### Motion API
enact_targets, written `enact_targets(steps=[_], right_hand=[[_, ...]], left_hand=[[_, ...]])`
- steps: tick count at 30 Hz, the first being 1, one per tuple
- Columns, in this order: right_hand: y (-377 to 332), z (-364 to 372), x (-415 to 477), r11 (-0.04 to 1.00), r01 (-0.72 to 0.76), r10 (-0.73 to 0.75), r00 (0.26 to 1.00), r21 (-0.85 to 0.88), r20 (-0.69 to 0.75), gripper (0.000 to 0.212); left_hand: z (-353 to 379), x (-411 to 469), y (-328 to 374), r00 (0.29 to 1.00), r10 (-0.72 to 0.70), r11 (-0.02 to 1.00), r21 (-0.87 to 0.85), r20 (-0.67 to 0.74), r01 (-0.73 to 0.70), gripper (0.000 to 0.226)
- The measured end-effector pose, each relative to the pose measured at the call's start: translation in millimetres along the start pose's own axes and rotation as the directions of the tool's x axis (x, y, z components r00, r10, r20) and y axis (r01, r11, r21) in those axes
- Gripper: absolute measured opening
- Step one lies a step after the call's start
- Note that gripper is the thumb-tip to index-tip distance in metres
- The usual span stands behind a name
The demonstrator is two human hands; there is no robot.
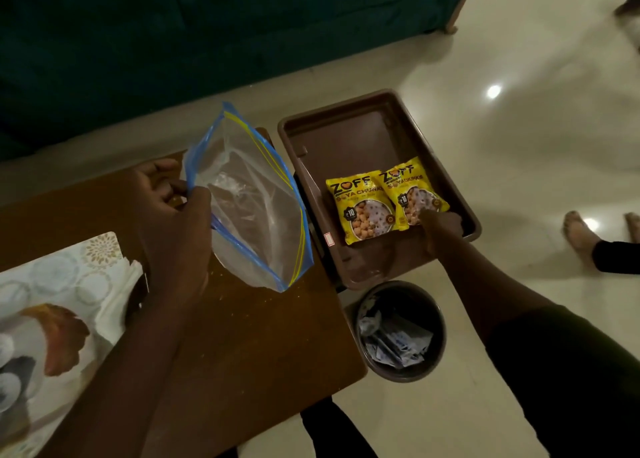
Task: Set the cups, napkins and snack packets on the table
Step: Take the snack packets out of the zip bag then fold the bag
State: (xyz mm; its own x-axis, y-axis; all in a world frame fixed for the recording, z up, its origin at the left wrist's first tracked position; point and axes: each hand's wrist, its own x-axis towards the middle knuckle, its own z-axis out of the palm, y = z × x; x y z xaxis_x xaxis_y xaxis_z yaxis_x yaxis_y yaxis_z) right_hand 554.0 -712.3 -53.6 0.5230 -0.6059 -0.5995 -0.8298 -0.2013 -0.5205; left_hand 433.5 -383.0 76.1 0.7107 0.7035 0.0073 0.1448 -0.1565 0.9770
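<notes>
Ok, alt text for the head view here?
Right hand rests on two yellow packets in a brown tray; left hand holds a clear zip bag over a wooden table, bin below.

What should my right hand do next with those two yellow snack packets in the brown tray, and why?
Probably close the right hand on the two yellow snack packets and lift them toward the table. They lie in the brown tray, fingers already on one, while the left hand holds the zip bag.
</notes>
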Motion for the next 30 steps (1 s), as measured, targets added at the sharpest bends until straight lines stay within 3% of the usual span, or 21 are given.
enact_targets(steps=[2, 4, 6, 8, 11, 14, 15, 17, 18, 20, 21, 22, 24, 25, 27, 29, 30], right_hand=[[1, -2, -13, 0.991, 0.128, -0.129, 0.989, -0.026, -0.070, 0.063], [0, -1, -33, 0.946, 0.323, -0.325, 0.945, -0.034, -0.046, 0.055], [-5, 4, -57, 0.881, 0.470, -0.469, 0.883, -0.051, 0.037, 0.049], [-15, 13, -84, 0.840, 0.538, -0.542, 0.818, 0.073, 0.193, 0.042], [-26, 27, -133, 0.846, 0.395, -0.533, 0.661, 0.359, 0.528, 0.035], [-15, 39, -178, 0.868, 0.289, -0.490, 0.365, 0.404, 0.791, 0.059], [-8, 41, -192, 0.878, 0.267, -0.468, 0.314, 0.396, 0.826, 0.063], [3, 38, -212, 0.892, 0.226, -0.447, 0.316, 0.391, 0.837, 0.079], [4, 36, -220, 0.891, 0.199, -0.450, 0.289, 0.407, 0.845, 0.076], [1, 32, -239, 0.855, 0.309, -0.476, 0.152, 0.416, 0.866, 0.076], [1, 35, -247, 0.808, 0.441, -0.497, 0.157, 0.390, 0.853, 0.079], [5, 41, -253, 0.728, 0.591, -0.554, 0.208, 0.348, 0.806, 0.080], [14, 56, -254, 0.612, 0.755, -0.703, 0.383, 0.236, 0.599, 0.063], [15, 57, -254, 0.627, 0.740, -0.738, 0.467, 0.242, 0.487, 0.047], [12, 56, -244, 0.750, 0.518, -0.662, 0.587, 0.411, 0.467, 0.027], [9, 49, -225, 0.815, 0.293, -0.562, 0.608, 0.499, 0.561, 0.022], [8, 46, -216, 0.828, 0.229, -0.532, 0.608, 0.512, 0.589, 0.024]], left_hand=[[-1, 2, 0, 1.000, -0.019, 1.000, -0.020, 0.007, 0.019, 0.033], [-2, 4, -1, 0.999, -0.041, 0.998, -0.042, 0.011, 0.042, 0.033], [-1, 5, 0, 0.997, -0.072, 0.996, -0.060, 0.014, 0.073, 0.033], [0, 5, 2, 0.996, -0.090, 0.993, -0.081, 0.019, 0.091, 0.032], [0, 6, 7, 0.988, -0.151, 0.980, -0.127, 0.028, 0.154, 0.036], [-2, 10, 9, 0.944, -0.317, 0.915, -0.234, 0.088, 0.329, 0.028], [-2, 11, 12, 0.914, -0.381, 0.869, -0.284, 0.139, 0.405, 0.028], [0, 12, 15, 0.845, -0.473, 0.762, -0.366, 0.249, 0.534, 0.032], [1, 11, 18, 0.805, -0.513, 0.704, -0.390, 0.299, 0.593, 0.032], [2, 10, 20, 0.717, -0.572, 0.585, -0.415, 0.398, 0.697, 0.017], [1, 8, 22, 0.676, -0.586, 0.527, -0.424, 0.447, 0.737, 0.009], [0, 6, 22, 0.643, -0.589, 0.472, -0.438, 0.490, 0.765, 0.018], [-3, 3, 23, 0.613, -0.547, 0.390, -0.475, 0.570, 0.789, 0.019], [-5, 3, 22, 0.626, -0.509, 0.425, -0.460, 0.591, 0.780, 0.012], [-14, 10, 14, 0.735, -0.426, 0.680, -0.350, 0.527, 0.644, 0.016], [-29, 19, 1, 0.873, -0.302, 0.931, -0.078, 0.384, 0.356, 0.026], [-37, 22, -5, 0.912, -0.232, 0.972, 0.054, 0.339, 0.227, 0.028]])
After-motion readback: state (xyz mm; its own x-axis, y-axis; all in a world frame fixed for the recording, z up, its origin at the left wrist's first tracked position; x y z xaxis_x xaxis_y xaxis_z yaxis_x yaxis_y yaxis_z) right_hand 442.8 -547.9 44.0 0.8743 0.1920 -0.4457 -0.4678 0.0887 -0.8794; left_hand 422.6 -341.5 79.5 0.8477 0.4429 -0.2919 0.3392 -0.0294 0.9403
